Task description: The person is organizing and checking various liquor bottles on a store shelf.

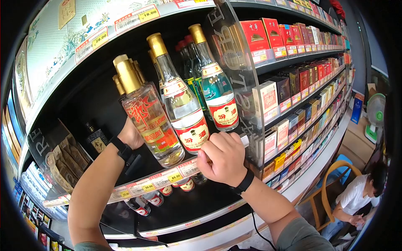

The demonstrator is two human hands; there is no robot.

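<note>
My left hand (pixel 130 133) reaches onto the shelf beside a clear, gold-capped bottle with red writing (pixel 151 125); its fingers are hidden behind that bottle. My right hand (pixel 222 159) is at the shelf's front edge, fingers curled, just below and in front of two gold-capped bottles with red and cream labels, one clear (pixel 184 108) and one greenish (pixel 218 96). Something small and white shows past its knuckles, but what the fingers hold is hidden. More gold-capped bottles stand behind the front ones. Price tags (pixel 173 178) run along the shelf edge (pixel 157 180).
A clear divider (pixel 240 62) stands right of the bottles, with racks of small boxes (pixel 295 79) beyond. A dark bottle (pixel 97 138) and brown packages (pixel 69 161) are at left. Bottles (pixel 155 198) lie below. A person (pixel 356 194), a wooden chair (pixel 324 196) and a fan (pixel 375 111) are at right.
</note>
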